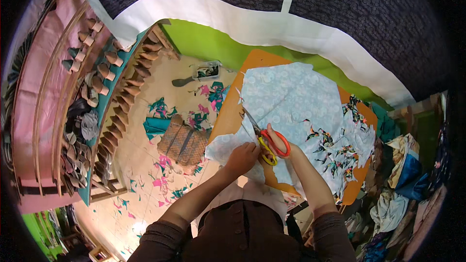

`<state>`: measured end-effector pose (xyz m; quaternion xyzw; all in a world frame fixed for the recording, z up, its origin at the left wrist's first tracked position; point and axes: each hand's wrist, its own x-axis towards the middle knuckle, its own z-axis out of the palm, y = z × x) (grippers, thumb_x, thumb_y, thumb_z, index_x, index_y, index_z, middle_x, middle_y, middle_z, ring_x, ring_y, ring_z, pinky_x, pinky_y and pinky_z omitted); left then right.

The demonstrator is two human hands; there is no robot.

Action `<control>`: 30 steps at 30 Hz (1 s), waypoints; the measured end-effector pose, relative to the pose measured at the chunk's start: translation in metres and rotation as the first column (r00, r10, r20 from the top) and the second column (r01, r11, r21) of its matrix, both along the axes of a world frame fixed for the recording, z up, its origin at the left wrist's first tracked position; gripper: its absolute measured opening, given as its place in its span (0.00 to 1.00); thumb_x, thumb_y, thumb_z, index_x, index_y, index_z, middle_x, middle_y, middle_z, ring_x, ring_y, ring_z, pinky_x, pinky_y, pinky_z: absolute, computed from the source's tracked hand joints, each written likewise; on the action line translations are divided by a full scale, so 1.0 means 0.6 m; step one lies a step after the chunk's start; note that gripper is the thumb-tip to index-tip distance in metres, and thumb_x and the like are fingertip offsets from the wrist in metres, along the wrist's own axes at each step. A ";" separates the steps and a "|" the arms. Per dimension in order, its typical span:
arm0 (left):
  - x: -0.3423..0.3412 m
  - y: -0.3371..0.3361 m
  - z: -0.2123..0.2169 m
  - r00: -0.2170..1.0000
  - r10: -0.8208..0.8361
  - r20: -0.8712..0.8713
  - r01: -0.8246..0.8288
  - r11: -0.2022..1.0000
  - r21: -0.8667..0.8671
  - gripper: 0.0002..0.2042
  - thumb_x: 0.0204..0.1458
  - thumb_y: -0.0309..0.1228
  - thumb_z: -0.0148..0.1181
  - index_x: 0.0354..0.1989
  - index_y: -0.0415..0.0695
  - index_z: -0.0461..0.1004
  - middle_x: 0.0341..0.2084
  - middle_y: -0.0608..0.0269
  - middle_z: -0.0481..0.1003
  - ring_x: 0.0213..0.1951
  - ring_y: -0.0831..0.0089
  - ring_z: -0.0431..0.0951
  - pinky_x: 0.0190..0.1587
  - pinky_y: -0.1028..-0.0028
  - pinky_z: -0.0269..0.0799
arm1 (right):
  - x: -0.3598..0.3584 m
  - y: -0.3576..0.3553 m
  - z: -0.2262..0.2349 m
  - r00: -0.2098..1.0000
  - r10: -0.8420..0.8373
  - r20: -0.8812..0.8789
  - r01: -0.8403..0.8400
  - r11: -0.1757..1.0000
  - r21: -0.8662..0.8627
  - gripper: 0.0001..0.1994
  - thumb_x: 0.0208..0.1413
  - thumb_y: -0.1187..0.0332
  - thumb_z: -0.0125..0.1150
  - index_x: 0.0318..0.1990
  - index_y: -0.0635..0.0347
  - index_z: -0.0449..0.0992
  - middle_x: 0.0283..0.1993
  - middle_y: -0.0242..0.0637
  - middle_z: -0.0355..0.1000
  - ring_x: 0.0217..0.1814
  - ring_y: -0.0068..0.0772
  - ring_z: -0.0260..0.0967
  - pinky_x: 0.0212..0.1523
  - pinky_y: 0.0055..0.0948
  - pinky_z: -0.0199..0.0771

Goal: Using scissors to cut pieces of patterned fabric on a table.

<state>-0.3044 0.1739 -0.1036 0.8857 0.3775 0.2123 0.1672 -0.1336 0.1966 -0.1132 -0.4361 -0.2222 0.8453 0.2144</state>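
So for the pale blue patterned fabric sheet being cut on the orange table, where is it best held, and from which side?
Probably at the near edge just left of the cut line, coming from the person's side. There the pale blue patterned fabric sheet overhangs the orange table, and the left hand already pinches it. The right hand works the orange-and-yellow-handled scissors, blades pointing away.

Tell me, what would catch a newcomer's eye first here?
Probably the scissors with orange and yellow handles at the centre, in the right hand, their blades in pale blue fabric spread on an orange table. The left hand grips the fabric's near edge. Bright pink and teal fabric scraps dot the floor to the left.
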 end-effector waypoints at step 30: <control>-0.052 0.118 -0.033 0.802 0.466 0.374 -0.171 0.779 -0.604 0.13 0.48 0.35 0.53 0.26 0.35 0.67 0.14 0.51 0.67 0.16 0.63 0.67 0.21 0.69 0.60 | -0.037 -0.021 0.023 0.996 -0.044 -0.071 0.062 0.961 0.269 0.28 0.51 0.37 0.32 0.41 0.52 0.61 0.25 0.26 0.57 0.23 0.14 0.54 0.21 0.14 0.57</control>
